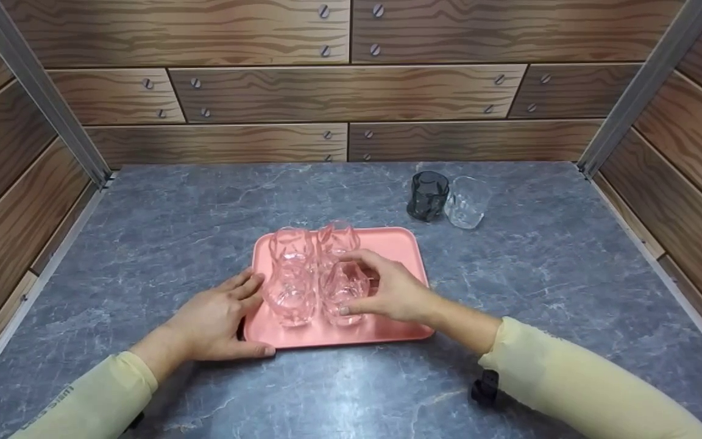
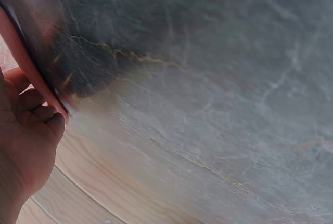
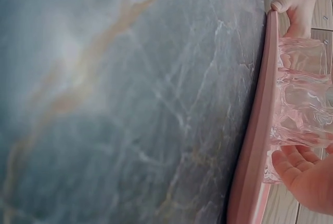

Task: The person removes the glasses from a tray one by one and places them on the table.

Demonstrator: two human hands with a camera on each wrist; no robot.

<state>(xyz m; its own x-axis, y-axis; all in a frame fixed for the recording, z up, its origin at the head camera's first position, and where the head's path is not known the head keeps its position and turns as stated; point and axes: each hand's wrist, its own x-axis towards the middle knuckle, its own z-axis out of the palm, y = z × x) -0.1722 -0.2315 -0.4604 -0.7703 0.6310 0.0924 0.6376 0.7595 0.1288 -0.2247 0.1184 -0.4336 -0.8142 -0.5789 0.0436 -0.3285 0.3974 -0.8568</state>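
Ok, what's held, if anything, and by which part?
Right hand: near-right clear tumbler, by its sides. Left hand: pink tray, by its near-left corner.

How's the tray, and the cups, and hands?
Pink tray: flat on table
Front right glass: standing
Front left glass: standing
Back left glass: standing
Back right glass: standing
Dark glass: standing off tray
Clear glass: standing beside it
Left hand: holding tray
Right hand: gripping front right glass

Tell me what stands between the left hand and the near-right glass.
In the head view, the near-left glass stands between the left hand and near-right glass, on the pink tray.
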